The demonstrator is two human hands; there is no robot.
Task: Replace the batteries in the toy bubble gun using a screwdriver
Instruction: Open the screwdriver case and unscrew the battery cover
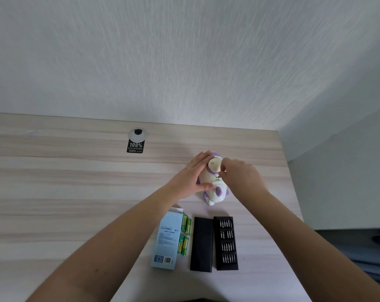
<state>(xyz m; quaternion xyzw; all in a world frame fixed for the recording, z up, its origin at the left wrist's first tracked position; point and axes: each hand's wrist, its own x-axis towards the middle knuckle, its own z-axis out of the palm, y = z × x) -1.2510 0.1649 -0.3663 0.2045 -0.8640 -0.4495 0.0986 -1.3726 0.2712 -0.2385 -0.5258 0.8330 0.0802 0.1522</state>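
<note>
The cream and purple toy bubble gun (214,194) lies on the wooden desk (76,182) at the far right. My left hand (192,177) grips its left side, fingers along the body and thumb by the battery cover (217,182). My right hand (239,174) hovers over the toy with its fingers pinched on a thin screwdriver (216,176); only the tip shows, touching the toy just above the cover. Several green batteries (185,223) lie in two pairs beside a pale blue battery box (167,238), nearer to me.
A black screwdriver-kit lid (202,244) and its tray of bits (227,243) lie to the right of the batteries. A round cable grommet (137,135) with a black sticker (135,147) sits at the back. The desk's right edge (293,192) is close to the toy.
</note>
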